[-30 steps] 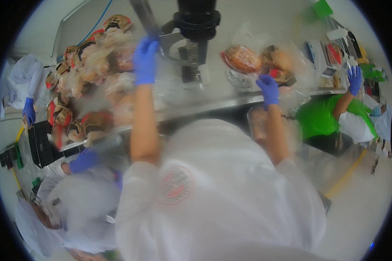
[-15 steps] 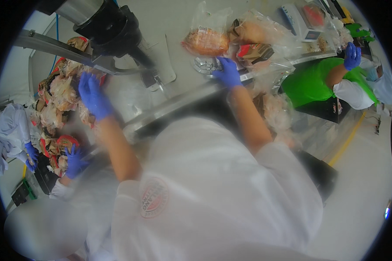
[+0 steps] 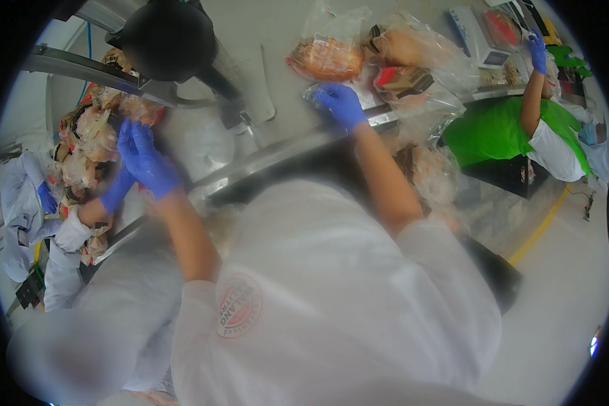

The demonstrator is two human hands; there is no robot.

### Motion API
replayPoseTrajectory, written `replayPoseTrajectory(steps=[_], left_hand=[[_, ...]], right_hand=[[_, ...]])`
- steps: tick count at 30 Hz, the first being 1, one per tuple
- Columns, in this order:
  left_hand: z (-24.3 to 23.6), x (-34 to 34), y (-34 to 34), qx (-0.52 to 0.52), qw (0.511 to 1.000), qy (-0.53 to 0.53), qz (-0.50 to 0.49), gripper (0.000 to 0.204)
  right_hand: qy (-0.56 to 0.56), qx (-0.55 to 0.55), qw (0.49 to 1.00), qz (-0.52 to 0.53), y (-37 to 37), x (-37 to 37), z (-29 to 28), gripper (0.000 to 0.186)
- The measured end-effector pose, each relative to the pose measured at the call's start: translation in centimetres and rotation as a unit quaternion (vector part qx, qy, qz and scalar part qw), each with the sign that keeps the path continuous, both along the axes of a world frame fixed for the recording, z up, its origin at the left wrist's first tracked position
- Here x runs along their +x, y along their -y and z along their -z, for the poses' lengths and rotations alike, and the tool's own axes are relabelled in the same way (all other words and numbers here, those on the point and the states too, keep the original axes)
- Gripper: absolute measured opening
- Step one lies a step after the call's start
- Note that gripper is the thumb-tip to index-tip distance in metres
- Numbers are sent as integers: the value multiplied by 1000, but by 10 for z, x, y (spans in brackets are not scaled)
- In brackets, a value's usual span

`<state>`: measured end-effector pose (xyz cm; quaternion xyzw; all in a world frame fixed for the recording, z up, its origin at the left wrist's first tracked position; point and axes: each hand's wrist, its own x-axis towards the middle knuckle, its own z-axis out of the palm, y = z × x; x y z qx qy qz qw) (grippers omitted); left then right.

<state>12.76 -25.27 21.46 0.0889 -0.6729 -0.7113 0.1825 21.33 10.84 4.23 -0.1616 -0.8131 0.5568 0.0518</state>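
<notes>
Across the pale grey worktop [image 3: 287, 101], edged by a shiny metal rim [image 3: 264, 157] running diagonally, two blue-gloved hands reach out well apart. Left hand [image 3: 145, 162]: fingers close together, slightly bent, beside a heap of clear plastic bags with pale lumpy contents and brown-and-red labels [image 3: 91, 139]. It overlaps a co-worker's blue-gloved hand [image 3: 118, 189] in view; cannot tell if the two touch or if it grips anything. Right hand [image 3: 342, 107]: fingers bent forward over a small silvery thing [image 3: 310, 95], perhaps loose metal pieces, blurred and mostly covered; cannot tell if the fingers close on it. That thing sits on the worktop near the rim, just beside a clear bag with orange-brown contents [image 3: 326, 58]. Further right, a clear bag with pale rounded contents [image 3: 399, 47], then a white box-shaped device [image 3: 477, 40]. Upper left, a bulky black cylindrical machine head [image 3: 169, 40] and a grey metal arm [image 3: 81, 71] over the worktop, flat whitish plate [image 3: 264, 84] nearby. Room: person in a green apron [image 3: 487, 135] at right, person in white clothing [image 3: 142, 291] close at lower left, pale floor [image 3: 555, 291] with yellow stripe [image 3: 541, 233]
</notes>
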Motion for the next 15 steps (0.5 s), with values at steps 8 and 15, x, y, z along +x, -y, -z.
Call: replayPoseTrajectory(steps=[8, 15], left_hand=[[6, 15, -5, 49, 999, 11, 9, 31], [19, 19, -4, 34, 999, -8, 33, 28]], right_hand=[[-3, -94, 996, -8, -19, -15, -44, 29], [-8, -183, 982, -39, 8, -30, -55, 31]])
